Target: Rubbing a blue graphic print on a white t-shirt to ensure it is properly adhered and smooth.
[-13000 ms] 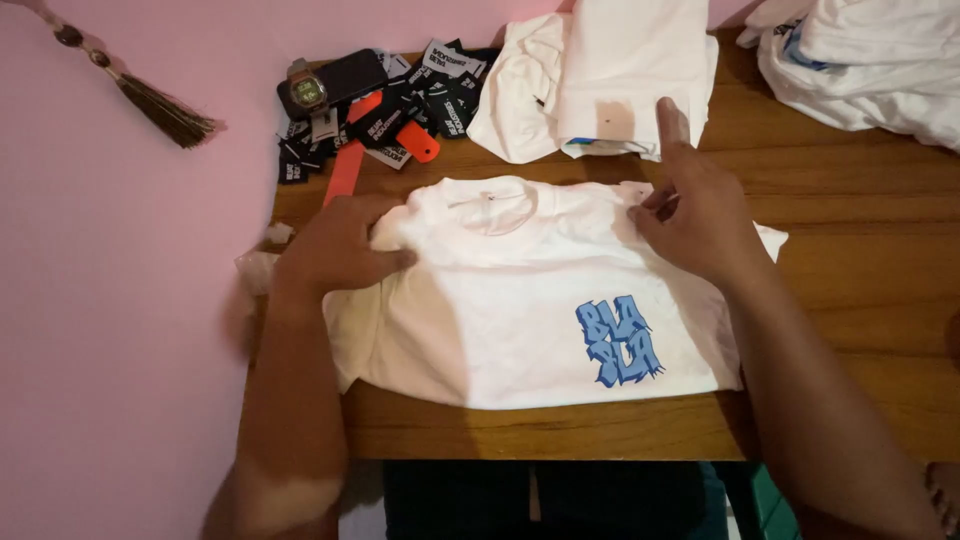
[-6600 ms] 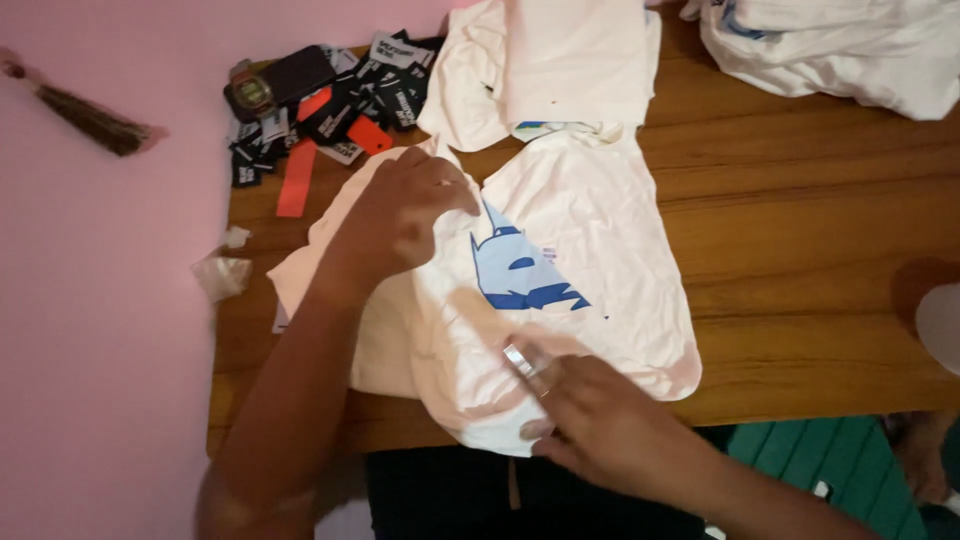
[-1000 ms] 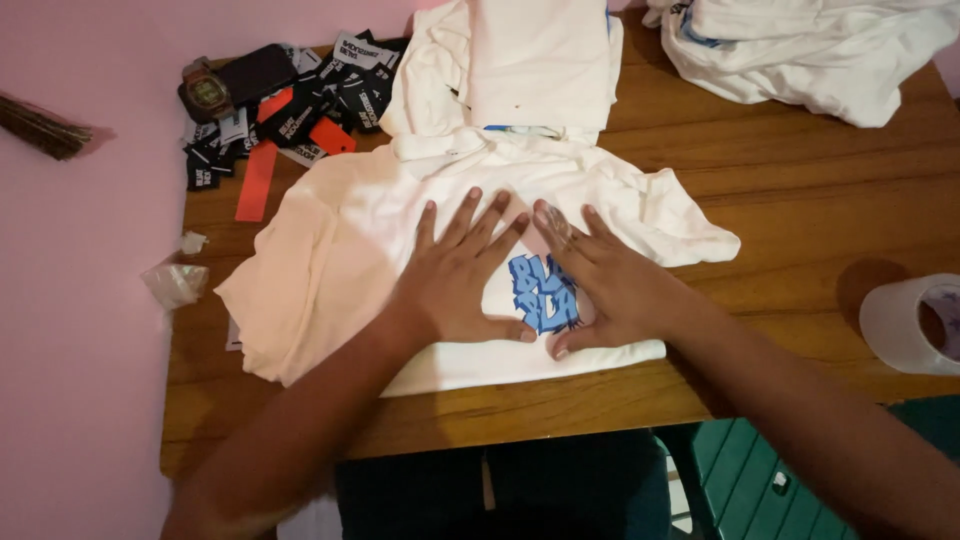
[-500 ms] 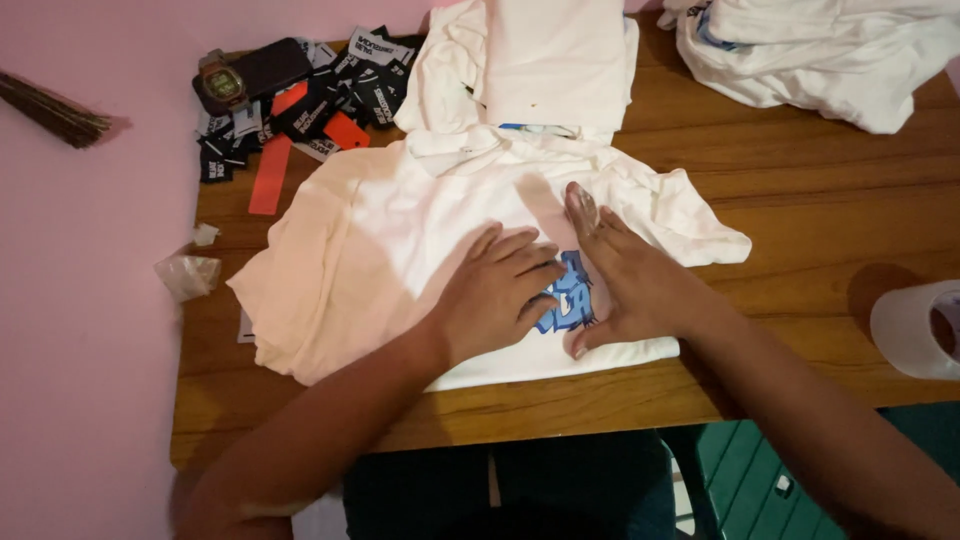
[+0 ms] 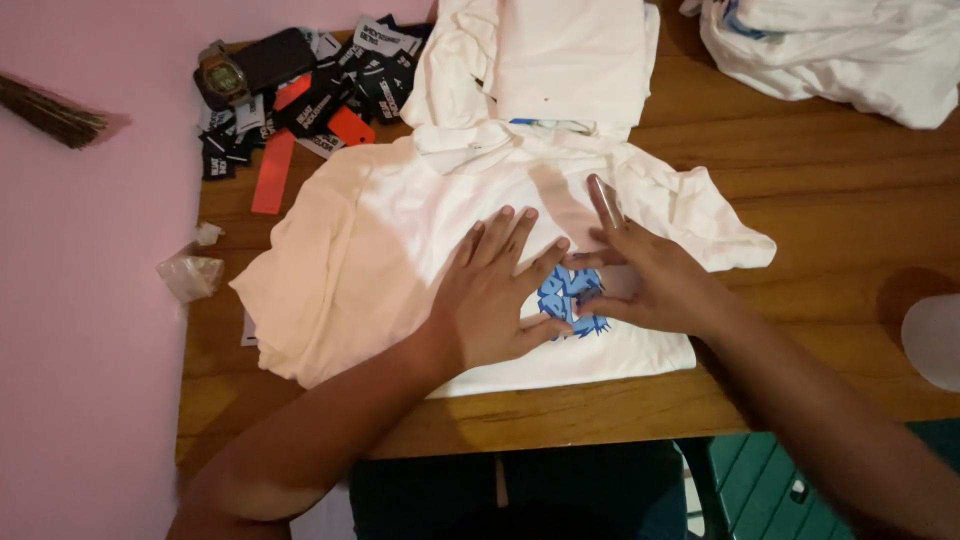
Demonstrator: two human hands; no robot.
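A white T-shirt point(image 5: 380, 250) with a blue printed graphic point(image 5: 570, 300) lies spread on the wooden table point(image 5: 850, 240). My left hand point(image 5: 495, 295) rests flat on the shirt just left of the graphic, fingers spread. My right hand point(image 5: 645, 275) lies flat on the shirt over the graphic's right side, fingers pointing up and left. Both palms press the fabric; neither hand grips anything. The thumbs nearly meet above the print.
A folded stack of white shirts point(image 5: 560, 60) sits behind the spread one, another heap of white shirts point(image 5: 850, 50) at the back right. Black and orange tags point(image 5: 310, 100), a dark phone and a watch point(image 5: 222, 75) lie at the back left. A small clear bag point(image 5: 190, 275) sits at the left edge.
Both hands have slid slightly over the shirt, staying flat beside the blue print; the left hand's fingers have spread a little and the shirt lies smoother.
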